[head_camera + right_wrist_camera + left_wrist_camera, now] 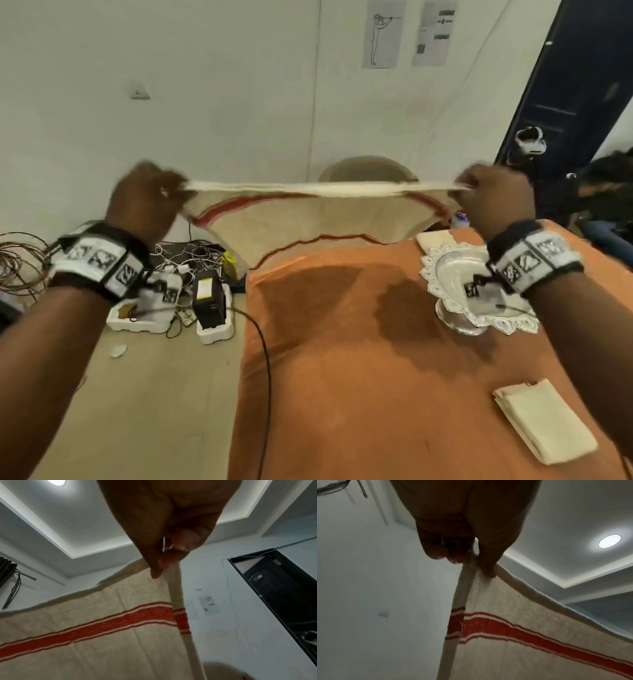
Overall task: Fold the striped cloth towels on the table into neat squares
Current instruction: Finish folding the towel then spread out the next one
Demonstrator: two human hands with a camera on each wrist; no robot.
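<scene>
Your left hand [144, 202] is pinching one top corner of the towel [308, 216] and your right hand [493, 198] is pinching the other, so you are holding it stretched in the air over the far edge of the orange tabletop [359, 377]. A folded towel [544, 421] is lying near your right forearm, with a silver tray [445, 274] beyond it.

head looks down; wrist views upward, close, sharing towel [522, 635]
</scene>
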